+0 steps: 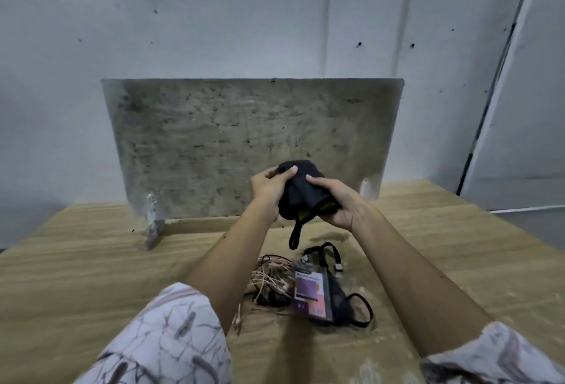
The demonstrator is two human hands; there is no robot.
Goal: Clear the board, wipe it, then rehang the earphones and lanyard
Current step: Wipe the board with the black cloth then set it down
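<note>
Both hands, left (269,187) & right (339,203), grip clamped on bunched dark cloth (301,192) w/ loop, in front of upright grey board (244,139). Pink earphones (272,279) & black lanyard w/ badge (318,288) lie on wooden desk (76,261).

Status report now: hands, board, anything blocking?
Left hand and right hand grip dark cloth. Board bare, unwiped. Earphones, lanyard on table.
</note>
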